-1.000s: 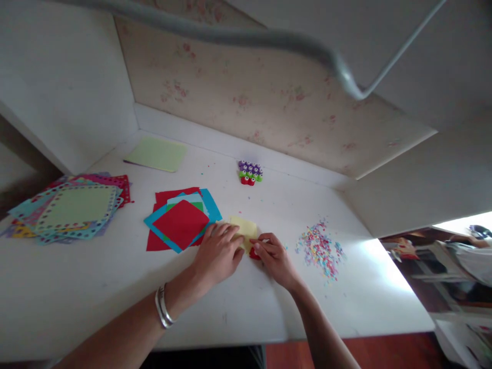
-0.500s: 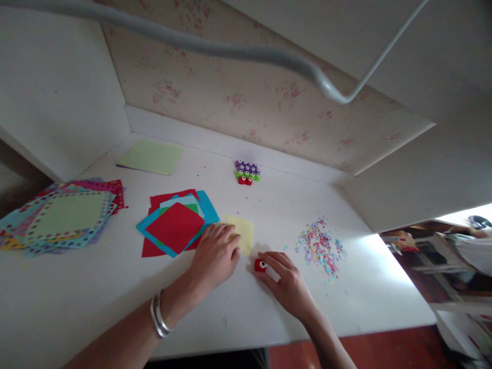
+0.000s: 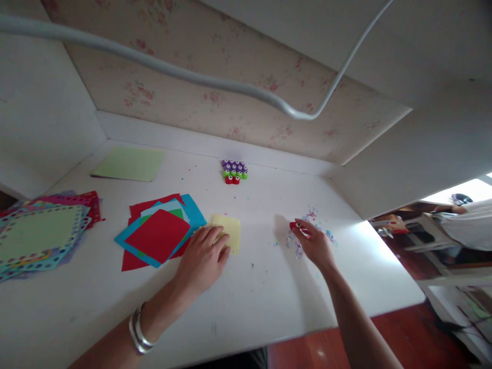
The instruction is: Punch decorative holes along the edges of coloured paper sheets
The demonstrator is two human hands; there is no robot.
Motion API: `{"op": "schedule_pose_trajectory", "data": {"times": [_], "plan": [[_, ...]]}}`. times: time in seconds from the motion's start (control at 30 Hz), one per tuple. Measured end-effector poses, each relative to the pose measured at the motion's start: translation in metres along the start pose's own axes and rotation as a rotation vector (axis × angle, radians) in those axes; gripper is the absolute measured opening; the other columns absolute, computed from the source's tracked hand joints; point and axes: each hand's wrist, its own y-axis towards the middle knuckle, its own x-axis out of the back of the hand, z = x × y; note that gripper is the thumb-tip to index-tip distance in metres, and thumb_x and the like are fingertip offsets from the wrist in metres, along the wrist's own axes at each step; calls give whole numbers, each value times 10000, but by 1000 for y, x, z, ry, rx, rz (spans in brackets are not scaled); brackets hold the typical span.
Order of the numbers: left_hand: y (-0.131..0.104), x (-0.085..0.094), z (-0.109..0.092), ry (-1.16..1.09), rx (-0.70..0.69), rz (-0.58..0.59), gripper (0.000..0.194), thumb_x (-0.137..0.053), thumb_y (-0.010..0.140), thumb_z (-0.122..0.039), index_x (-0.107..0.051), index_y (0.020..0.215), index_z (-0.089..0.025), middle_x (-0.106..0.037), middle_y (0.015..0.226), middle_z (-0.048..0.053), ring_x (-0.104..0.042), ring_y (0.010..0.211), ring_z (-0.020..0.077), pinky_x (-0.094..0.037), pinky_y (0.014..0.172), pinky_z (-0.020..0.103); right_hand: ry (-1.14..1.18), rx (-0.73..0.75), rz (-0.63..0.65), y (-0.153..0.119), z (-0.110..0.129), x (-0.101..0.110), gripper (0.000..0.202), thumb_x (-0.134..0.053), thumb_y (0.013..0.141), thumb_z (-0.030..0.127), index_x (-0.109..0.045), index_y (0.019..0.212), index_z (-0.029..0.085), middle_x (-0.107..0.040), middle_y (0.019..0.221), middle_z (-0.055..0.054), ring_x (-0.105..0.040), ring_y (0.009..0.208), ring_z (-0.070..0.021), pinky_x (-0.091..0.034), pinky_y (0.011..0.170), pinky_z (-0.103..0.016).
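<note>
My left hand [image 3: 202,259] lies flat with its fingers stretched over a square of yellow paper [image 3: 229,231], pressing it to the table. A silver bangle is on that wrist. Between the thumb and fingers of my right hand [image 3: 315,245] is a small red craft paper punch [image 3: 294,225]. That hand is raised over the scattered confetti [image 3: 310,214] and hides part of it. Left of the yellow paper is a stack of red, blue and green sheets [image 3: 157,237], its edge close to my left fingers.
Several purple, green and red punches [image 3: 233,172] stand in rows near the back wall. A pale green sheet [image 3: 128,163] lies at the back left. Sheets with punched borders [image 3: 42,230] are piled at the far left. A grey cable [image 3: 230,84] crosses overhead.
My right hand has lifted the red punch away from the yellow paper's edge and carried it right, over the confetti. My left hand stays on the paper. The view has shifted slightly right.
</note>
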Motion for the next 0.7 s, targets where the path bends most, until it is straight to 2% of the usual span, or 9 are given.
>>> {"op": "schedule_pose_trajectory", "data": {"times": [0.13, 0.23, 0.37, 0.43, 0.47, 0.57, 0.63, 0.7], "plan": [[0, -1, 1, 25, 7, 20, 259, -565, 910, -254, -651, 1142, -178, -628, 1248, 113, -536, 1195, 296, -415, 1053, 517, -223, 9, -27, 29, -16, 15, 398, -528, 875, 462, -709, 1147, 234, -750, 1064, -87, -699, 931, -262, -526, 819, -385], [1, -1, 1, 38, 15, 32, 262, -563, 910, -250, -647, 1148, -179, -629, 1252, 108, -539, 1189, 295, -421, 1046, 515, -251, 19, -13, 42, -23, 19, 385, -529, 871, 436, -721, 1134, 230, -760, 1009, -97, -701, 919, -283, -526, 819, -410], [3, 1, -1, 34, 21, 46, 253, -568, 906, -240, -646, 1141, -188, -637, 1236, 100, -550, 1172, 293, -428, 1035, 512, -267, 101, -35, 40, -17, 12, 374, -527, 867, 396, -726, 1112, 196, -714, 1159, -120, -625, 1109, -316, -459, 979, -476], [4, 1, -2, 11, 17, 56, 240, -573, 904, -223, -650, 1130, -205, -653, 1198, 84, -566, 1143, 280, -438, 1025, 500, -239, 191, -97, 26, 0, 3, 367, -510, 887, 389, -721, 1104, 181, -686, 1210, -128, -579, 1170, -317, -407, 1043, -503], [3, 1, -3, -2, 13, 56, 235, -574, 904, -212, -652, 1125, -214, -660, 1177, 75, -574, 1126, 273, -446, 1017, 493, -198, 249, -115, 16, 12, -3, 353, -503, 901, 389, -722, 1088, 184, -700, 1170, -128, -597, 1132, -306, -423, 1028, -499], [2, 0, -3, -23, -3, 28, 212, -557, 914, -185, -665, 1094, -216, -664, 1157, 73, -591, 1090, 260, -474, 982, 473, -34, 325, 68, -21, 56, -25, 286, -532, 921, 374, -712, 1088, 228, -720, 1111, -94, -625, 1072, -272, -482, 954, -449], [1, -1, -2, -21, -13, 7, 197, -532, 922, -157, -676, 1048, -203, -656, 1179, 84, -591, 1098, 258, -482, 974, 461, 89, 282, 173, -43, 84, -40, 260, -540, 932, 363, -708, 1085, 236, -727, 1081, -83, -643, 1022, -250, -508, 901, -406], [0, 0, -1, -17, -23, 0, 205, -514, 922, -124, -678, 1019, -197, -650, 1192, 87, -585, 1114, 259, -483, 977, 453, 189, 189, 273, -58, 105, -53, 277, -545, 939, 370, -686, 1131, 230, -732, 1013, -74, -665, 860, -216, -534, 778, -354]]}}
